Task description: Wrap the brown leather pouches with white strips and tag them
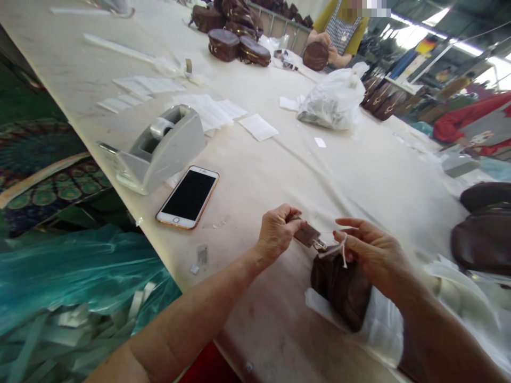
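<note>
Pinching a small brown tag (pixel 306 235) between thumb and fingers, the left hand (pixel 280 231) holds it just above a dark brown pouch (pixel 347 292), its metal clip end pointing toward the right hand (pixel 373 255). At the right hand's fingertips hangs a knotted white string (pixel 344 251); the fingers are partly spread, and I cannot tell whether the string is firmly gripped. The pouch lies below the right hand, near the front edge of the pale surface (pixel 287 178), with white wrapping (pixel 385 324) under and beside it. Left of the hands, a phone (pixel 188 197) with a dark screen lies face up, and just behind it stands a grey tape dispenser (pixel 171 146). Beyond the dispenser are loose white sheets (pixel 215 111), and farther right sits a clear plastic bag (pixel 335 101) with contents too blurred to name. More brown bags (pixel 487 231) rest at the right edge, and a cluster of round brown cases (pixel 223 45) stands at the far end. There, a co-worker in a yellow top and checked apron (pixel 343 26) holds a round brown case (pixel 315 56) in both hands. Below the surface's left edge, teal plastic sheeting (pixel 99 255) spreads beside a heap of pale strips (pixel 72 330)
</note>
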A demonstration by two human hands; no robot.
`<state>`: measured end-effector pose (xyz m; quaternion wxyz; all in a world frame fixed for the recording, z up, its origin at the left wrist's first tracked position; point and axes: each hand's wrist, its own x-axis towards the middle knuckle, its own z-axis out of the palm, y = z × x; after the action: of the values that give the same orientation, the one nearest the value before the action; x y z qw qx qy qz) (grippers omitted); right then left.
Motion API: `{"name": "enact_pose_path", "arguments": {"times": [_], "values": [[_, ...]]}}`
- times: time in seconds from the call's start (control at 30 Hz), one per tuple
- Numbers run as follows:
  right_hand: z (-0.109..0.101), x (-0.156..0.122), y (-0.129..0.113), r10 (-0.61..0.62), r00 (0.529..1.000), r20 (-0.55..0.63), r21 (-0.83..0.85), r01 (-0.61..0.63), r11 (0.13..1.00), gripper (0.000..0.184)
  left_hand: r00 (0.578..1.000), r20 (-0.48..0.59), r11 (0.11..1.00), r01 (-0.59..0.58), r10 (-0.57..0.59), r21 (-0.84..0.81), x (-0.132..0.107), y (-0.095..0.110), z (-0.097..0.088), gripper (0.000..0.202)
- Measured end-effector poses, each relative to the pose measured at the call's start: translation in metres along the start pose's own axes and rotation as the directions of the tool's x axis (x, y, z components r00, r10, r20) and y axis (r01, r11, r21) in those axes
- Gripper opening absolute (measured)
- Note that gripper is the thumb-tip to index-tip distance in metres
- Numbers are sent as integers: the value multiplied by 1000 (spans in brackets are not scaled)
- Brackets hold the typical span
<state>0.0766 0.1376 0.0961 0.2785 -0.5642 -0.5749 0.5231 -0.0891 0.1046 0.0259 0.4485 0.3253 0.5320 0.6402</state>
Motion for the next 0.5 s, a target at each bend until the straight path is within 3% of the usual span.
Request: {"name": "enact_pose_path", "arguments": {"times": [0.17, 0.3, 0.4, 0.5], "values": [[-36, -16, 6, -87, 977, -193, -181, 52, 982, 43, 953, -299, 995, -71, 46, -71, 16, -1, -14, 16], [-77, -25, 19, -7, 967, -256, -404, -100, 909, 43, 883, -466, 989, -115, 58, -96, 28, 0, -23, 26], [-105, -29, 32, 72, 981, -180, -460, -149, 876, 41, 868, -494, 996, -80, 49, -43, 32, -1, -25, 32], [-126, -34, 43, 197, 980, 0, -405, -180, 897, 43, 880, -474, 999, -44, 33, -11, 33, -3, -24, 37]]}}
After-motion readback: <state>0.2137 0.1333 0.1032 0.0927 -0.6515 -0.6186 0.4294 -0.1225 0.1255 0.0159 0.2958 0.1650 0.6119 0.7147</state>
